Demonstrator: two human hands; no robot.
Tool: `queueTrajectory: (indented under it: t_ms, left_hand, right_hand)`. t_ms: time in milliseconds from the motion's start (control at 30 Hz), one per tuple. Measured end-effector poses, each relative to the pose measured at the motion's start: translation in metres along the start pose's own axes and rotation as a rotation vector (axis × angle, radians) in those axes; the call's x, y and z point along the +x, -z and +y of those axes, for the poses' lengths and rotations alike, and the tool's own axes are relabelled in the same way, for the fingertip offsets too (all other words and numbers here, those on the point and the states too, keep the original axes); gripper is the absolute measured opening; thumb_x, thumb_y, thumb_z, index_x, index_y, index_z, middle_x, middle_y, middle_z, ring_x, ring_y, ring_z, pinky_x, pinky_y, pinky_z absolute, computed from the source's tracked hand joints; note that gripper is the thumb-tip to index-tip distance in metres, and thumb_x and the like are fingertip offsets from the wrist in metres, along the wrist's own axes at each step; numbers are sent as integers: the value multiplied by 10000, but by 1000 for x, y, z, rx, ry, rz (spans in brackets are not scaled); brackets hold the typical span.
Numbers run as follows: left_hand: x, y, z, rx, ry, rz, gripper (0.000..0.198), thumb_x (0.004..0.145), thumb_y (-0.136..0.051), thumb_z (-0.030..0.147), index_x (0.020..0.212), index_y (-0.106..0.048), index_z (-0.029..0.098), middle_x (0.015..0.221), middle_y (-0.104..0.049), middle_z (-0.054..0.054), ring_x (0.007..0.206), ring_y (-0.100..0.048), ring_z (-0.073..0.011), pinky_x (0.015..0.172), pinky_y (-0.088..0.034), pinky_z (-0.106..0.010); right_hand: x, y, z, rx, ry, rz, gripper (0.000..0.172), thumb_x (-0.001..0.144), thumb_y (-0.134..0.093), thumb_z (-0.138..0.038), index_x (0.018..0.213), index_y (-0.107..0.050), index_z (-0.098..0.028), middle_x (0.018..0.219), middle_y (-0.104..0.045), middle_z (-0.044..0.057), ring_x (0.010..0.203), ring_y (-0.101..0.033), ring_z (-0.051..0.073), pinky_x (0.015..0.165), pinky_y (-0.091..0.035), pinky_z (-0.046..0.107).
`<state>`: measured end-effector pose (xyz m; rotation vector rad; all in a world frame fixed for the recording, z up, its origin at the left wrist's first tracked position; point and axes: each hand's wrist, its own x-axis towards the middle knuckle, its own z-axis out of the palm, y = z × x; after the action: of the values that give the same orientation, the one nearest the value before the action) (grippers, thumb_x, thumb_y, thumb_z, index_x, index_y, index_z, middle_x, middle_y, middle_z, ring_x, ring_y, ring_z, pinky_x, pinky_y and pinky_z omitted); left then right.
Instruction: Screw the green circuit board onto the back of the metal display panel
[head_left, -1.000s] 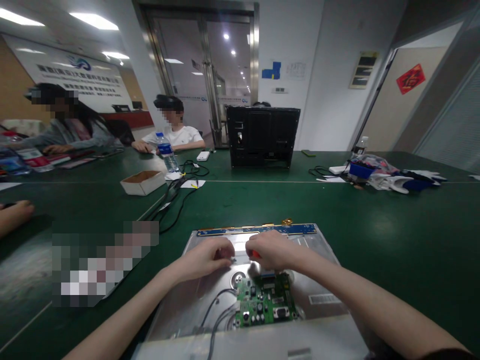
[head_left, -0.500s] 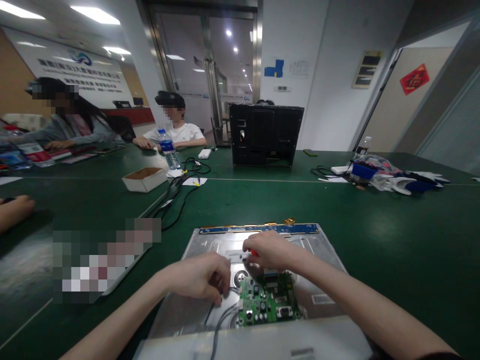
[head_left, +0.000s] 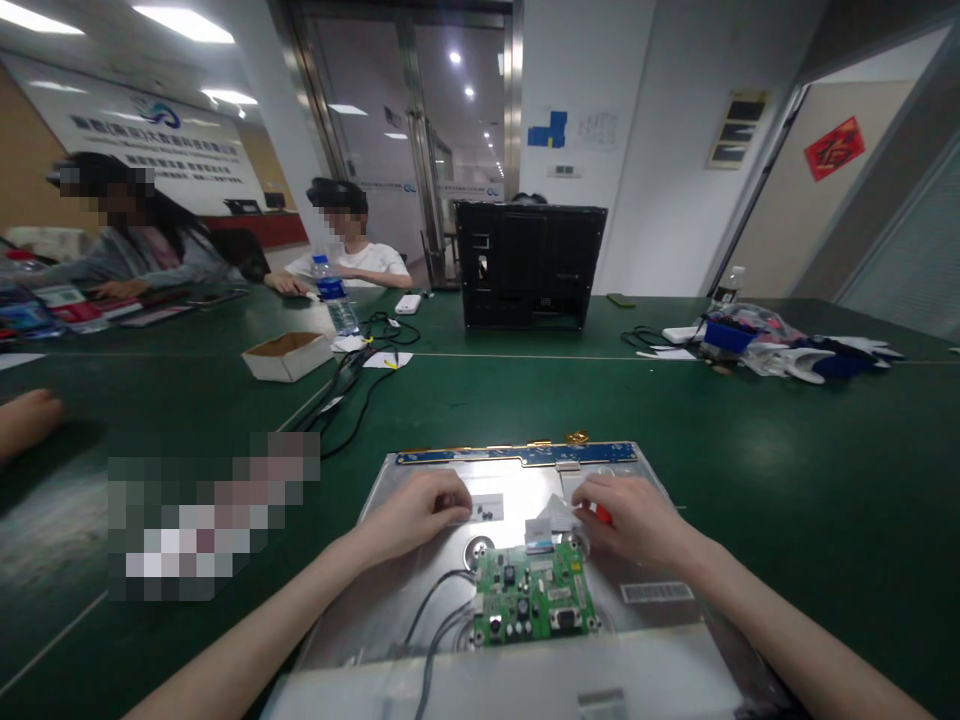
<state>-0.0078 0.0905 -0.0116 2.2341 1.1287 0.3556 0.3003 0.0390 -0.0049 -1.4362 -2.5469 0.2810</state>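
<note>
A silver metal panel back [head_left: 420,620] lies flat on the green table in front of me. A green circuit board [head_left: 532,600] sits on its near half, with grey wires [head_left: 435,625] running off its left side. A blue strip [head_left: 517,454] lines the far edge. My left hand [head_left: 416,512] rests curled on the panel, fingertips beside a small patch holding dark screws [head_left: 486,514]. My right hand [head_left: 637,518] is closed round a red-handled tool [head_left: 604,514], next to a pale flat ribbon cable [head_left: 551,515] above the board.
A black monitor housing [head_left: 529,265] stands upright at the far side. A cardboard tray [head_left: 287,356], water bottle [head_left: 334,297] and black cables [head_left: 352,385] lie far left. Gloves and bags [head_left: 787,352] lie far right. Two other people sit at the left; another person's hand [head_left: 26,420] rests at the left edge.
My left hand moved from the wires by the board up to the screws. My right hand shifted right, uncovering the ribbon cable.
</note>
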Motion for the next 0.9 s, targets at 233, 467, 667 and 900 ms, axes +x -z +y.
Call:
queueTrajectory:
  t_ms: [233, 467, 667, 900]
  left_hand:
    - [-2, -1, 3, 79, -78, 67, 128, 866, -574, 256, 825, -661, 171, 785, -622, -19, 677, -555, -164, 655, -406, -270]
    - [-22, 5, 22, 193, -223, -74, 139, 824, -629, 165, 957, -644, 204, 960, -635, -39, 895, -576, -226, 775, -414, -318]
    - [-23, -1, 27, 177, -288, -160, 214, 887, -579, 140, 1037, -698, 234, 982, -644, -50, 921, -582, -226, 783, -422, -321]
    - [-19, -4, 15, 134, -342, -131, 199, 888, -625, 152, 1023, -734, 250, 939, -649, -42, 858, -585, -200, 745, -424, -295]
  right_hand:
    - [-16, 10, -1, 25, 91, -102, 278, 843, -610, -115, 1104, -646, -204, 1041, -711, 57, 848, -656, 193, 697, -447, 301]
    - [-25, 0, -22, -199, 258, -167, 415, 840, -625, -204, 1249, -557, -206, 1041, -693, 83, 703, -622, 170, 524, -315, 258]
    - [-28, -7, -25, -331, 366, -159, 389, 831, -580, -132, 1218, -564, -175, 1026, -690, 85, 668, -619, 161, 478, -281, 270]
    - [-28, 3, -15, -156, 340, -48, 343, 841, -577, -210, 1177, -641, -228, 1020, -712, 63, 686, -621, 148, 520, -312, 263]
